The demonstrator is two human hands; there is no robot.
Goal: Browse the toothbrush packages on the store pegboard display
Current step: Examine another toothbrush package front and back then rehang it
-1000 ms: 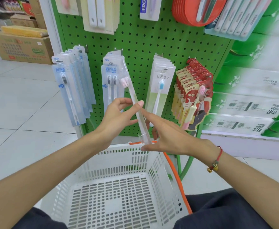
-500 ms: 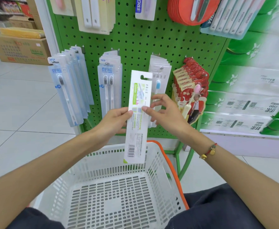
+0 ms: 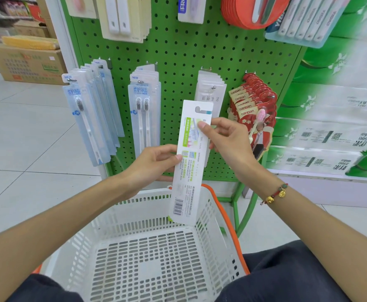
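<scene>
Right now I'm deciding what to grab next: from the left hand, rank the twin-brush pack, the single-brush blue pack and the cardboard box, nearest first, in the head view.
From the left hand:
1. twin-brush pack, just above.
2. single-brush blue pack, further left.
3. cardboard box, far left on the floor.

A white slotted plastic basket [image 3: 156,253] sits low in the foreground, an orange handle [image 3: 223,205] curving along its right rim; pale floor tiles [image 3: 26,149] stretch to the left; cardboard boxes [image 3: 26,64] stand on the floor far left; green-and-white wrapped tissue packs [image 3: 335,118], printed with barcodes, are stacked at the right.
</scene>
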